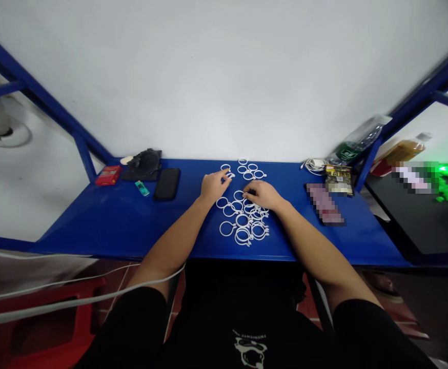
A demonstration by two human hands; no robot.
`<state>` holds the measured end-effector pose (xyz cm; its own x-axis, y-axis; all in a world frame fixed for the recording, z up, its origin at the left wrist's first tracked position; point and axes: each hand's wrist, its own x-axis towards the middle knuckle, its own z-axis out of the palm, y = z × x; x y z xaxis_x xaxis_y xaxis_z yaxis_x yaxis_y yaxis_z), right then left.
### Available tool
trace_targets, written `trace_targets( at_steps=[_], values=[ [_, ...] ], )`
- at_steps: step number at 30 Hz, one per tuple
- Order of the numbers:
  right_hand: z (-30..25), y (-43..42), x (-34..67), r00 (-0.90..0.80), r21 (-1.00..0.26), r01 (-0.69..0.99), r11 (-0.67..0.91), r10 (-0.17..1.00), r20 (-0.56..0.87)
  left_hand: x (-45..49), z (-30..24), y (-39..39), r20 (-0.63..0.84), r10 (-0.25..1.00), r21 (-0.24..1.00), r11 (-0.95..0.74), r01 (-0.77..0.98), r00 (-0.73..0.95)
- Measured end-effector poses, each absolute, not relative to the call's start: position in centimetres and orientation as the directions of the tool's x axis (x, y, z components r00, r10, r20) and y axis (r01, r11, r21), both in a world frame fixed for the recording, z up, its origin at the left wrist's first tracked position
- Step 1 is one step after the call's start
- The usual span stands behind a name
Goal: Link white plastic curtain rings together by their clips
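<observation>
Thin white curtain rings with small eyelets lie in a loose pile (pixel 251 220) on the blue tabletop. Beyond them, near the wall, is a smaller group of the same rings (pixel 264 176). My left hand (pixel 213 187) is left of that group, its thumb and fingers closed on a white curtain ring (pixel 230 175). At the pile's far edge, my right hand (pixel 264 195) has its fingers curled down, with the fingertips at the edge of another ring (pixel 235 196). The palm hides some of the rings beneath it.
On the left of the blue table (pixel 104 225) lie a black phone (pixel 167 184), a teal packet (pixel 142 188), a red box (pixel 108 176) and a black item (pixel 145 163). To the right are a coiled white cable (pixel 314 165), a snack bag (pixel 339 180) and a plastic bottle (pixel 357 143).
</observation>
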<state>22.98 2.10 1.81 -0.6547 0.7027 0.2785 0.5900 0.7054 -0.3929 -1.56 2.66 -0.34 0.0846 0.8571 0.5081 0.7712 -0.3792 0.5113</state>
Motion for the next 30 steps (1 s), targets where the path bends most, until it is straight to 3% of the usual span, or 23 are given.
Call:
trace_targets(
  at_steps=[4, 11, 16, 23, 30],
  values=[
    [2.0, 1.9, 23.2, -0.659, -0.401, 0.600, 0.693, 0.711, 0.243, -1.5, -0.7, 2.4, 0.475, 0.875, 0.574, -0.387, 0.722, 0.091],
    [2.1, 1.8, 23.3, -0.649, -0.417, 0.609, 0.675, 0.726, 0.226, -1.5, -1.0, 2.2, 0.449, 0.859, 0.489, -0.466, 0.737, 0.246],
    [1.8, 2.0, 23.2, -0.617, -0.385, 0.656, 0.649, 0.755, 0.223, -1.3, -1.1, 2.0, 0.422, 0.876, 0.513, -0.445, 0.734, 0.235],
    [1.8, 1.7, 23.0, -0.550, -0.450, 0.643, 0.619, 0.783, 0.291, -1.0, -0.1, 0.8, 0.453, 0.816, 0.539, -0.571, 0.619, 0.359],
    [1.8, 1.3, 22.6, -0.478, -0.547, 0.526, 0.651, 0.758, 0.443, -0.5, -0.1, 0.4, 0.463, 0.781, 0.513, -0.622, 0.591, 0.419]
  ],
)
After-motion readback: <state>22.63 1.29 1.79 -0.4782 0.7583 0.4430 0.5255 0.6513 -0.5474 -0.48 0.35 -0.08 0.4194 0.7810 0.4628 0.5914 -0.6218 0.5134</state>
